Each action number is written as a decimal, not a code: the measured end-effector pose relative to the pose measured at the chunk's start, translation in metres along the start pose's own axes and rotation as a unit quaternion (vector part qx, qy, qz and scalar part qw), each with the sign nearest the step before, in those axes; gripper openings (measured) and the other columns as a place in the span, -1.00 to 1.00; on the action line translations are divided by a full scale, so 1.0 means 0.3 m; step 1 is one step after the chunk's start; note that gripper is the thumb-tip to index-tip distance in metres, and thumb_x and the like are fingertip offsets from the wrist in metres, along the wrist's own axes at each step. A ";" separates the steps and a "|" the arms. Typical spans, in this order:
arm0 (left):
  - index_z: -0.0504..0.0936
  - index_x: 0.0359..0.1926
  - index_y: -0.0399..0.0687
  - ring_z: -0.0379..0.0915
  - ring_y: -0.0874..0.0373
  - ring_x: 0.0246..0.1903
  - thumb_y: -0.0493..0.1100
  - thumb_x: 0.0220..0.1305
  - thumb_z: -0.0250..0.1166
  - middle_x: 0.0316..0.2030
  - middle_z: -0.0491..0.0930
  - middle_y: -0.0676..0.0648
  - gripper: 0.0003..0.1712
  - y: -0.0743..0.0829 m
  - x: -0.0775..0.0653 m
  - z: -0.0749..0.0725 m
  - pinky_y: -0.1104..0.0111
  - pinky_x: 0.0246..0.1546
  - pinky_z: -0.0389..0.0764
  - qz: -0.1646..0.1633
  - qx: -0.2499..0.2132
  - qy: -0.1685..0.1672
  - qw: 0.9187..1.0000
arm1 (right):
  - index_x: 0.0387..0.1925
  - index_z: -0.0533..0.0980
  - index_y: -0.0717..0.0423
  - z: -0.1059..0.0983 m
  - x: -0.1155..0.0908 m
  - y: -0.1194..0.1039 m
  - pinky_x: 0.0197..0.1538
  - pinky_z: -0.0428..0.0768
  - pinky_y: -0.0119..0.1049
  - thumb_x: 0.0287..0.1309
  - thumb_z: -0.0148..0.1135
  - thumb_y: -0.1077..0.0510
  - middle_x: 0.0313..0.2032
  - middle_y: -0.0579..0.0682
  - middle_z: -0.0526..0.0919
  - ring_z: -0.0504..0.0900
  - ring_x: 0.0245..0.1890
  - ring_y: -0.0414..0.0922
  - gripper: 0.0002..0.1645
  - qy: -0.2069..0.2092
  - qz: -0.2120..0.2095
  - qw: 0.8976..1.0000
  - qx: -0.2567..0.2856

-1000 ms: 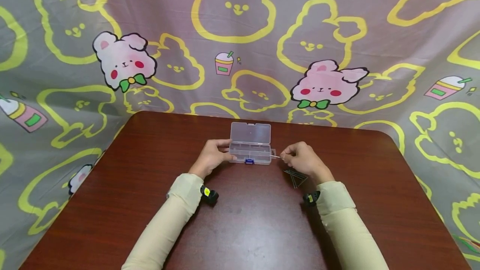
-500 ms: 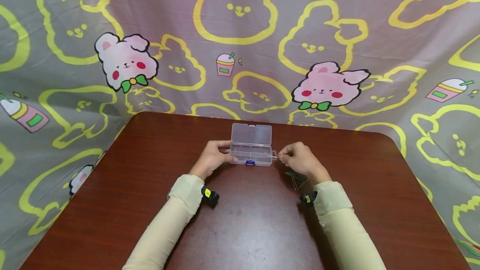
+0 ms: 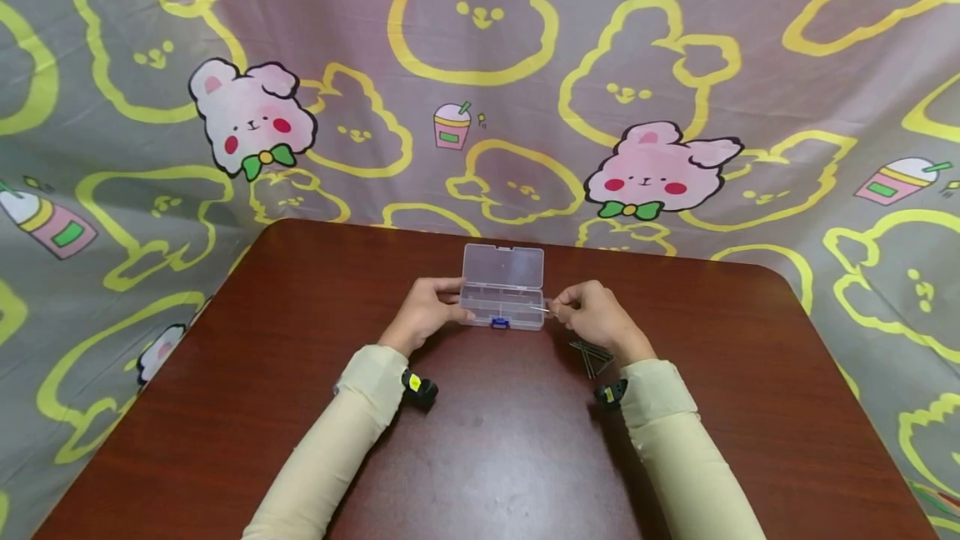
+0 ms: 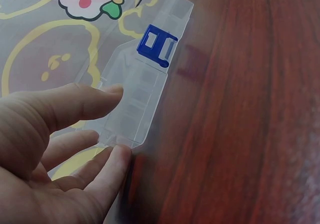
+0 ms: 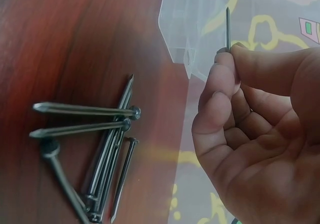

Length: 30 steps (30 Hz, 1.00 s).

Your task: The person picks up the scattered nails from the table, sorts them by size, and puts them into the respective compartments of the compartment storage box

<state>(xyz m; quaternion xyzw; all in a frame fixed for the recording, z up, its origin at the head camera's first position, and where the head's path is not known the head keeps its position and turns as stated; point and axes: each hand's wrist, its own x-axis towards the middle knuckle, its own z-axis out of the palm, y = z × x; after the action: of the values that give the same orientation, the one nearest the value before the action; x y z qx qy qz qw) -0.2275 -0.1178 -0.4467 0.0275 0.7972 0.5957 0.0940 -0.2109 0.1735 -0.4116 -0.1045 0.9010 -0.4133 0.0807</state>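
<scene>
A clear plastic compartment box [image 3: 517, 322] stands on the table with its lid [image 3: 502, 266] raised and a blue latch [image 4: 157, 44] at the front. My left hand [image 3: 426, 312] grips the box's left end between thumb and fingers. Between thumb and index finger, my right hand [image 3: 597, 315] pinches a steel nail [image 5: 228, 29], its pointed end sticking out past the fingertips. Seen from the head, that nail reaches over the right end of the box. Several more nails [image 5: 82, 108] lie crossed in a loose pile just below the right hand.
The dark red wooden table [image 3: 480, 440] carries everything. A grey curtain [image 3: 337, 32] printed with yellow bunny outlines hangs right behind its far edge. Each wrist bears a small black camera [image 3: 420, 390].
My right hand has shifted left with the nail, whose tip now extends over the box's right end. My left hand and the box stay in place.
</scene>
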 end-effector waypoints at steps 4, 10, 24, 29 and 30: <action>0.55 0.30 -0.21 0.49 -0.05 0.13 -0.43 -0.04 0.56 0.25 0.53 -0.10 -0.20 -0.001 0.001 0.001 0.32 -0.20 0.64 0.000 -0.004 0.001 1.000 | -0.36 0.70 0.29 0.005 0.006 -0.005 -0.43 0.47 -0.27 0.35 0.24 0.24 -0.44 0.00 0.65 0.51 -0.48 -0.11 -0.78 0.003 -0.005 1.000 -0.006; 0.56 0.30 -0.21 0.50 -0.05 0.12 -0.42 -0.03 0.57 0.23 0.54 -0.11 -0.21 -0.005 -0.004 0.001 0.32 -0.21 0.65 0.000 -0.004 0.005 1.000 | -0.32 0.71 0.28 0.018 0.008 -0.013 -0.41 0.47 -0.25 0.35 0.24 0.24 -0.44 0.01 0.64 0.50 -0.47 -0.11 -0.80 0.001 -0.004 1.000 -0.003; 0.57 0.29 -0.20 0.51 -0.05 0.11 -0.44 -0.03 0.56 0.24 0.54 -0.12 -0.22 -0.005 -0.004 0.001 0.32 -0.22 0.65 0.003 -0.008 0.006 1.000 | -0.35 0.70 0.26 0.039 0.026 -0.032 -0.43 0.42 -0.27 0.33 0.26 0.22 -0.50 0.03 0.62 0.47 -0.51 -0.13 -0.80 -0.001 -0.016 1.000 -0.013; 0.57 0.29 -0.21 0.51 -0.06 0.10 -0.46 -0.04 0.55 0.23 0.54 -0.13 -0.22 -0.005 -0.008 0.002 0.32 -0.24 0.65 0.002 -0.008 0.006 1.000 | -0.38 0.70 0.25 0.047 0.032 -0.038 -0.42 0.42 -0.28 0.31 0.27 0.22 -0.54 -0.03 0.60 0.46 -0.52 -0.15 -0.80 -0.004 -0.014 1.000 -0.022; 0.57 0.28 -0.21 0.51 -0.06 0.10 -0.46 -0.04 0.55 0.23 0.54 -0.13 -0.22 -0.005 -0.008 0.002 0.32 -0.24 0.65 0.003 -0.008 0.007 1.000 | -0.37 0.70 0.25 0.049 0.034 -0.038 -0.42 0.43 -0.28 0.31 0.27 0.22 -0.53 -0.04 0.60 0.47 -0.52 -0.15 -0.81 -0.004 -0.017 1.000 -0.025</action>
<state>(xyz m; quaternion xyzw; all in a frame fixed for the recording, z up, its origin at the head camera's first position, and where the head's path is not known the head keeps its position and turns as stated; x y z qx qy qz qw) -0.2249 -0.1181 -0.4479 0.0252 0.7928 0.6027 0.0872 -0.2158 0.1528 -0.4129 -0.1233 0.9088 -0.3915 0.0744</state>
